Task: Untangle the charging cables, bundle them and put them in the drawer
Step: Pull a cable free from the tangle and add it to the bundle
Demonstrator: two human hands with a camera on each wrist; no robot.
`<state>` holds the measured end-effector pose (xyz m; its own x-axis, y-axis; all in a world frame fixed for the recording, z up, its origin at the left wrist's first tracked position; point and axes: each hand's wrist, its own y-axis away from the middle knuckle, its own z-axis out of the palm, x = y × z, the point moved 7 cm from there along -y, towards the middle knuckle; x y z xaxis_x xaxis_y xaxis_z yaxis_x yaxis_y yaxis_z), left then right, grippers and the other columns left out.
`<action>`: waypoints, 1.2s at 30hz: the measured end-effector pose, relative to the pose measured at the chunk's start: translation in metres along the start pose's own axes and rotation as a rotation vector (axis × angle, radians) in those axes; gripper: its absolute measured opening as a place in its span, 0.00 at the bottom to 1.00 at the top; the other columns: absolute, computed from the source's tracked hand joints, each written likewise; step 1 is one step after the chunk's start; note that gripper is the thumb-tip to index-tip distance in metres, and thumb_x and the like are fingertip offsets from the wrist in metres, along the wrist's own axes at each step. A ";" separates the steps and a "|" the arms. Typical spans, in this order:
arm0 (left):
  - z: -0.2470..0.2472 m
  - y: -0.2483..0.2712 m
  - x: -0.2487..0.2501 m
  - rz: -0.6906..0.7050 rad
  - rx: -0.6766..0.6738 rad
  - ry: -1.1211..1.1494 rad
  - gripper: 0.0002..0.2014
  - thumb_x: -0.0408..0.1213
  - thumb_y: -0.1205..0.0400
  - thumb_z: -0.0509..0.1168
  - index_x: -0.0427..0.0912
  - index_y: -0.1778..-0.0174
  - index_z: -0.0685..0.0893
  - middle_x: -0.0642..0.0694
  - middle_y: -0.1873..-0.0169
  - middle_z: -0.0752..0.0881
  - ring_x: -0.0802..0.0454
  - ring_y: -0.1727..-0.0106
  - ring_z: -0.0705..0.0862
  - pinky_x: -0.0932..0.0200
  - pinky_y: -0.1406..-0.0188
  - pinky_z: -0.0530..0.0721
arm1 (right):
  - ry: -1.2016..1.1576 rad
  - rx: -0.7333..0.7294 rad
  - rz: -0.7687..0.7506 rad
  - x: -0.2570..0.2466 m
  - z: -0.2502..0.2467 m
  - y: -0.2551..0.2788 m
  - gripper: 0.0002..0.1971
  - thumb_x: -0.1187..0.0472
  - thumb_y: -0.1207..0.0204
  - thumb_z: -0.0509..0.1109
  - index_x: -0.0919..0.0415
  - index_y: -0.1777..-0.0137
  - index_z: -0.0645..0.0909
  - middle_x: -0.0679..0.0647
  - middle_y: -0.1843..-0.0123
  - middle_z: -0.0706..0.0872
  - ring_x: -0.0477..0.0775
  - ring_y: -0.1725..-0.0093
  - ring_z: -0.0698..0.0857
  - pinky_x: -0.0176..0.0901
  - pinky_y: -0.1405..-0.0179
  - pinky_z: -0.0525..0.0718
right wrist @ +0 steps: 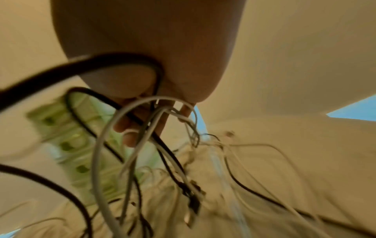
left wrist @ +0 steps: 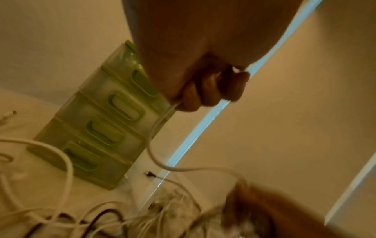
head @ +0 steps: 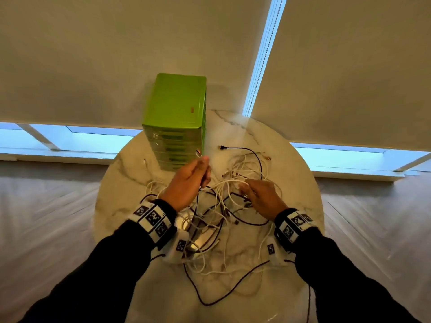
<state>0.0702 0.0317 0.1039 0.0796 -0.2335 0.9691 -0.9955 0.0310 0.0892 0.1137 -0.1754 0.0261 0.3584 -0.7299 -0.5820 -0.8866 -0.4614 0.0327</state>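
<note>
A tangle of white and black charging cables [head: 224, 206] lies across the round marble table [head: 291, 229]. My left hand [head: 198, 173] is raised in front of the green drawer unit [head: 177, 117] and grips one white cable [left wrist: 154, 145], its plug end [head: 198, 153] sticking up past my fingers [left wrist: 203, 93]. That cable sags down toward my right hand [head: 256, 194]. My right hand hovers low over the pile, its fingers [right wrist: 130, 133] hooked under several white and black cables [right wrist: 162, 153] that hang from it. All drawers of the unit [left wrist: 105, 122] are closed.
A black cable with a loose plug [head: 221, 148] lies behind the pile, right of the drawer unit. Another black cable [head: 221, 297] loops toward the table's near edge. Roller blinds and window strips stand behind the table; wooden floor surrounds it.
</note>
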 end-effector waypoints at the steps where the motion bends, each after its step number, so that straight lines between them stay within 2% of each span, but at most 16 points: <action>1: 0.014 0.004 -0.012 -0.056 -0.084 -0.080 0.26 0.58 0.10 0.48 0.43 0.58 0.81 0.50 0.71 0.83 0.60 0.70 0.78 0.62 0.61 0.75 | 0.135 -0.004 -0.026 -0.014 -0.003 -0.001 0.27 0.33 0.15 0.44 0.45 0.53 0.81 0.44 0.52 0.83 0.45 0.48 0.78 0.54 0.38 0.68; 2: 0.026 0.008 -0.023 -0.109 -0.131 -0.126 0.27 0.59 0.10 0.47 0.45 0.56 0.84 0.50 0.69 0.88 0.62 0.70 0.80 0.59 0.58 0.75 | 0.226 -0.017 -0.055 -0.029 -0.006 0.000 0.25 0.35 0.15 0.44 0.43 0.51 0.82 0.43 0.48 0.81 0.44 0.43 0.74 0.53 0.36 0.61; 4: 0.037 0.013 -0.035 -0.190 -0.099 -0.107 0.29 0.59 0.10 0.46 0.48 0.54 0.89 0.52 0.65 0.92 0.65 0.70 0.80 0.56 0.56 0.74 | 0.280 -0.083 -0.105 -0.054 -0.007 0.001 0.28 0.35 0.16 0.41 0.44 0.49 0.82 0.43 0.49 0.82 0.47 0.42 0.76 0.52 0.41 0.58; 7: 0.037 0.016 -0.027 -0.234 0.016 0.035 0.30 0.56 0.08 0.45 0.48 0.48 0.92 0.62 0.63 0.91 0.65 0.63 0.85 0.68 0.62 0.74 | 0.225 -0.176 -0.153 -0.081 -0.003 0.012 0.21 0.40 0.11 0.45 0.41 0.43 0.81 0.39 0.55 0.83 0.44 0.47 0.79 0.50 0.49 0.56; 9: 0.043 0.018 -0.020 -0.232 0.005 0.182 0.29 0.55 0.08 0.46 0.45 0.42 0.91 0.56 0.50 0.93 0.66 0.54 0.89 0.72 0.61 0.77 | 0.152 -0.164 -0.153 -0.087 0.002 0.014 0.16 0.44 0.10 0.50 0.39 0.43 0.81 0.38 0.55 0.82 0.43 0.46 0.79 0.52 0.47 0.60; 11: 0.046 0.017 -0.014 -0.191 0.020 0.290 0.29 0.53 0.07 0.45 0.41 0.41 0.90 0.50 0.45 0.93 0.62 0.49 0.90 0.73 0.59 0.80 | 0.018 -0.169 -0.140 -0.085 0.011 0.016 0.14 0.43 0.11 0.53 0.42 0.50 0.79 0.40 0.56 0.83 0.45 0.49 0.81 0.56 0.45 0.70; 13: 0.039 0.013 -0.013 -0.159 0.102 0.365 0.28 0.51 0.07 0.44 0.42 0.49 0.88 0.49 0.49 0.93 0.56 0.48 0.90 0.69 0.58 0.82 | -0.182 -0.204 -0.086 -0.073 0.022 0.018 0.15 0.43 0.12 0.58 0.50 0.55 0.77 0.42 0.60 0.82 0.42 0.58 0.80 0.52 0.50 0.77; 15: 0.031 0.010 -0.014 -0.139 0.155 0.460 0.25 0.50 0.07 0.46 0.43 0.58 0.82 0.49 0.61 0.91 0.51 0.54 0.89 0.57 0.51 0.79 | -0.262 -0.252 -0.061 -0.058 0.034 0.022 0.16 0.45 0.13 0.62 0.55 0.57 0.76 0.49 0.61 0.82 0.48 0.61 0.79 0.51 0.54 0.79; 17: 0.025 0.009 -0.008 -0.078 0.145 0.626 0.22 0.50 0.08 0.47 0.43 0.62 0.74 0.50 0.72 0.79 0.49 0.61 0.85 0.48 0.46 0.78 | -0.254 -0.311 -0.069 -0.049 0.042 0.030 0.15 0.47 0.13 0.63 0.55 0.58 0.74 0.54 0.61 0.81 0.52 0.62 0.78 0.46 0.56 0.78; 19: 0.011 0.012 0.006 -0.039 0.157 0.753 0.21 0.50 0.08 0.47 0.44 0.64 0.70 0.51 0.75 0.70 0.51 0.70 0.79 0.51 0.52 0.81 | -0.221 -0.357 -0.036 -0.031 0.049 0.034 0.14 0.48 0.12 0.62 0.50 0.60 0.72 0.48 0.64 0.78 0.47 0.64 0.76 0.39 0.59 0.75; 23: -0.043 0.012 0.043 0.077 0.234 0.883 0.21 0.50 0.08 0.47 0.47 0.65 0.69 0.54 0.77 0.64 0.56 0.77 0.63 0.60 0.69 0.75 | -0.134 -0.398 0.134 0.025 0.051 0.048 0.20 0.46 0.10 0.54 0.49 0.63 0.75 0.48 0.65 0.80 0.56 0.61 0.81 0.51 0.51 0.78; 26: -0.072 0.016 0.053 0.132 0.304 0.680 0.21 0.51 0.08 0.47 0.47 0.64 0.72 0.56 0.76 0.66 0.56 0.74 0.64 0.58 0.65 0.71 | 0.096 -0.367 0.199 0.042 0.039 0.052 0.22 0.43 0.10 0.47 0.44 0.63 0.73 0.44 0.66 0.80 0.51 0.58 0.81 0.54 0.40 0.70; 29: -0.054 0.032 0.050 0.050 0.268 0.165 0.20 0.54 0.08 0.48 0.49 0.57 0.78 0.58 0.70 0.75 0.58 0.65 0.73 0.59 0.59 0.72 | 0.172 -0.164 0.213 0.024 0.014 0.033 0.22 0.40 0.11 0.46 0.48 0.55 0.77 0.45 0.63 0.85 0.50 0.53 0.84 0.54 0.38 0.62; 33: 0.002 0.043 0.014 -0.154 0.042 -0.108 0.22 0.55 0.09 0.49 0.47 0.43 0.84 0.55 0.53 0.84 0.59 0.49 0.81 0.59 0.52 0.75 | -0.048 0.018 0.051 -0.021 -0.004 0.008 0.20 0.36 0.13 0.48 0.44 0.60 0.71 0.45 0.69 0.79 0.52 0.64 0.82 0.61 0.42 0.80; 35: 0.020 0.042 -0.001 -0.211 0.036 -0.112 0.22 0.55 0.09 0.51 0.46 0.41 0.86 0.54 0.51 0.86 0.55 0.45 0.84 0.56 0.47 0.78 | -0.094 -0.028 -0.036 -0.048 -0.005 0.004 0.18 0.39 0.12 0.49 0.41 0.60 0.71 0.42 0.68 0.78 0.49 0.65 0.80 0.66 0.41 0.78; 36: 0.025 0.042 -0.004 -0.232 0.052 -0.064 0.21 0.55 0.10 0.53 0.46 0.41 0.87 0.55 0.54 0.86 0.55 0.48 0.84 0.56 0.48 0.79 | -0.078 -0.067 -0.069 -0.059 -0.003 0.005 0.17 0.40 0.12 0.48 0.40 0.58 0.72 0.42 0.66 0.80 0.49 0.62 0.81 0.66 0.39 0.76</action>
<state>0.0272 0.0091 0.0980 0.3046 -0.2896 0.9074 -0.9524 -0.0802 0.2941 0.0896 -0.1362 0.0631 0.3919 -0.6546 -0.6464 -0.8381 -0.5438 0.0426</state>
